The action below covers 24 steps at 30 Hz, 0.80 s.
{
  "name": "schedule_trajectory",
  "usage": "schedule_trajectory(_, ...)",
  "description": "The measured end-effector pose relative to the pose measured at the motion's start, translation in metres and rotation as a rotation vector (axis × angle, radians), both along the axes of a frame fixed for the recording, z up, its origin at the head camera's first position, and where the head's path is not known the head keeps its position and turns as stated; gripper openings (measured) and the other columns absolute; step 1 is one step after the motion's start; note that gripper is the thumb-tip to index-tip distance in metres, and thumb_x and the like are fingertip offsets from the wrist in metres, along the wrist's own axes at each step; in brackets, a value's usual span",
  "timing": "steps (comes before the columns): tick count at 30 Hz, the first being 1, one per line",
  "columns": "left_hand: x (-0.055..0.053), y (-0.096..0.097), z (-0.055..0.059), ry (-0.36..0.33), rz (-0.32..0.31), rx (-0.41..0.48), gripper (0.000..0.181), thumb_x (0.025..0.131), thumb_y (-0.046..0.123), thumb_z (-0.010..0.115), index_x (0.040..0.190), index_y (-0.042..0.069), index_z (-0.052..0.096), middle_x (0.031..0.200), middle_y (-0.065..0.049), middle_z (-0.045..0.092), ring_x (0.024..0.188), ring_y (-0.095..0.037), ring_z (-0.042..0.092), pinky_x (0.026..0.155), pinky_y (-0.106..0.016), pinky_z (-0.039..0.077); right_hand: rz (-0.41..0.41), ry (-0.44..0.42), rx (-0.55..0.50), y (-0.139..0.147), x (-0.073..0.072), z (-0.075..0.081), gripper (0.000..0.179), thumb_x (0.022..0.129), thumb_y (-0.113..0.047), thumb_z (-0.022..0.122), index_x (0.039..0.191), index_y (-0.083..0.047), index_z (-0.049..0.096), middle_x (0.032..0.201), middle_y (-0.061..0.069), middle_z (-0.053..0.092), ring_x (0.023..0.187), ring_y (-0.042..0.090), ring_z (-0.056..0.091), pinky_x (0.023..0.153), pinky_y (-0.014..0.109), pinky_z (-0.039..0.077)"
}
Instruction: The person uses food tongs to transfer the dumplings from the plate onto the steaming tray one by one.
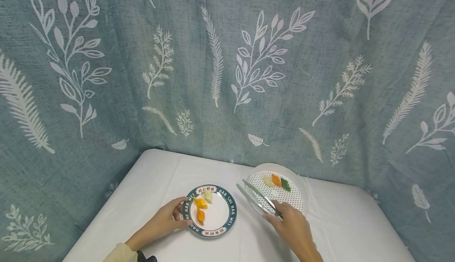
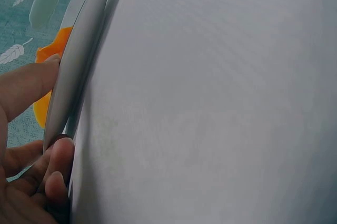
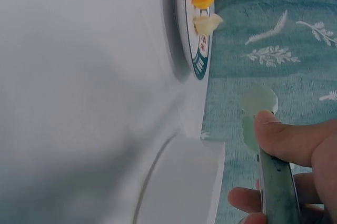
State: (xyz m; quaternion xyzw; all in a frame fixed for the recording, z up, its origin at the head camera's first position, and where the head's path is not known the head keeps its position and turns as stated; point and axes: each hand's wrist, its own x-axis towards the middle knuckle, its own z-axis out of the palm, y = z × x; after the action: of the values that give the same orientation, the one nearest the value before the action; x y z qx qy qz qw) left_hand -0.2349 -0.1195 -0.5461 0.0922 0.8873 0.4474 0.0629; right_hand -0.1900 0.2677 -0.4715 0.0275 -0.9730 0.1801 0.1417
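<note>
My left hand grips the left rim of a round white plate with a dark green lettered border. In the left wrist view its thumb lies on the rim, and curled fingers reach beneath. Three small dumpling-shaped pieces sit on the plate: a white one, a yellow one and an orange one. My right hand holds tongs with pale green tips. Those tips stand apart with nothing between them, between the plate and a round perforated white tray.
Toward the tray's back lie a white piece, an orange piece and a green piece. A white cloth covers the table. Behind it and at the sides hangs a blue-green curtain with white leaf prints.
</note>
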Motion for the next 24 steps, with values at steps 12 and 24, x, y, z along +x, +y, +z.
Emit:
schedule_trajectory(12, 0.0, 0.0, 0.0, 0.008, -0.006, 0.01, 0.084, 0.075, 0.038, 0.092, 0.146, 0.012, 0.054, 0.099, 0.002, 0.057, 0.077, -0.015, 0.052, 0.063, -0.028, 0.044, 0.088, 0.035, -0.002, -0.035, -0.001, -0.009, 0.054, 0.08, -0.044, 0.087, 0.123, -0.013, 0.076, 0.087, -0.007, 0.068, 0.071, 0.009, 0.051, 0.064, 0.035, 0.047)
schedule_trajectory(24, -0.001, -0.001, -0.001, 0.005, -0.013, 0.01, 0.084, 0.076, 0.038, 0.092, 0.146, 0.012, 0.053, 0.1, 0.001, 0.057, 0.078, -0.015, 0.052, 0.064, -0.028, 0.044, 0.177, 0.06, 0.036, -0.06, -0.001, -0.021, 0.048, 0.077, -0.043, 0.088, 0.116, -0.017, 0.078, 0.076, -0.013, 0.056, 0.064, 0.005, 0.041, 0.056, 0.025, 0.037)
